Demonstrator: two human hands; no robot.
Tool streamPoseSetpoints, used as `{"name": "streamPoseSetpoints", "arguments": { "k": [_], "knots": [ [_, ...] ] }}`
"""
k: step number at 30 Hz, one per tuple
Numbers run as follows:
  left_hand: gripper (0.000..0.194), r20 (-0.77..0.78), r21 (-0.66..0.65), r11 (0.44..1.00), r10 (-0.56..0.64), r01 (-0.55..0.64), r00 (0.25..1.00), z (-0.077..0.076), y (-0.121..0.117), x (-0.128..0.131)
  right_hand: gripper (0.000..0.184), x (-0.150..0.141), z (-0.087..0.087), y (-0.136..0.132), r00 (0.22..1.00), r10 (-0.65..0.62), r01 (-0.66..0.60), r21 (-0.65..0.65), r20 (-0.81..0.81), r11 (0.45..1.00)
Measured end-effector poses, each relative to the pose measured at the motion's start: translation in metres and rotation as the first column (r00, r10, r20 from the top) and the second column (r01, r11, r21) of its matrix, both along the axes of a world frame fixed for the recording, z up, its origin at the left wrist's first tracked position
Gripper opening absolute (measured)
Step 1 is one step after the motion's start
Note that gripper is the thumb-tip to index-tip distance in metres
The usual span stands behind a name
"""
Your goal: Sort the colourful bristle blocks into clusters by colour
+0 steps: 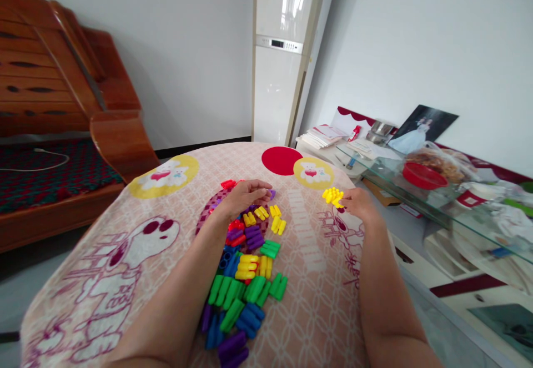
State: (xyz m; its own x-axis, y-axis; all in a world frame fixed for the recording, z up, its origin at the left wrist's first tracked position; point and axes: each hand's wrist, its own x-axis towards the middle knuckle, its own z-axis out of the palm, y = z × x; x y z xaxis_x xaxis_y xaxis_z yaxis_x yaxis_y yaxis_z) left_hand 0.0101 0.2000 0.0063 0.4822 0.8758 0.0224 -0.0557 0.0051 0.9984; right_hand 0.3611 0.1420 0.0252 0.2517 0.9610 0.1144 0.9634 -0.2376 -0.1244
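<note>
My left hand (249, 195) reaches over the far end of a pile of coloured plastic tube blocks. Its fingers stretch out to the right, and a small purple block (272, 195) shows at their tips; I cannot tell whether they touch it. On the right, the fingertips of my right hand (358, 203) are closed on a cluster of yellow tube blocks (332, 196) at the table's right side. Nearer to me lie green blocks (225, 291), blue blocks (251, 319), purple blocks (254, 237) and loose yellow blocks (278, 225). My left forearm hides part of the pile.
A patterned cloth (166, 262) covers the round table. To the right stands a glass-topped cabinet (375, 171) with papers, a red bowl (425, 175) and bags. A wooden bench (116, 129) is at the left, and a tall white air conditioner (277, 90) stands behind.
</note>
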Motion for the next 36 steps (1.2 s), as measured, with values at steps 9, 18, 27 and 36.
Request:
{"name": "streamPoseSetpoints", "arguments": {
  "k": [9, 18, 27, 36],
  "knots": [
    [0.044, -0.026, -0.001, 1.000, 0.021, -0.021, 0.999, 0.001, 0.003, -0.004, 0.015, -0.001, -0.020, 0.013, 0.988, -0.057, 0.051, 0.045, 0.141, 0.998],
    [0.040, -0.152, 0.122, 0.982, 0.163, -0.145, 0.975, 0.005, 0.010, -0.023, 0.022, -0.026, 0.011, 0.005, 0.997, -0.074, 0.072, 0.206, 0.004, 0.976],
    [0.025, -0.565, 0.407, 0.898, 0.106, 0.165, 0.818, 0.006, 0.002, -0.012, 0.012, -0.121, -0.008, 0.002, 0.756, 0.563, -0.568, 0.093, -0.333, 0.818],
    [0.028, -0.656, 0.457, 0.850, 0.126, 0.260, 0.744, -0.005, 0.008, -0.010, 0.027, -0.169, -0.024, -0.016, 0.762, 0.645, -0.637, -0.118, 0.048, 0.761]
  ]
}}
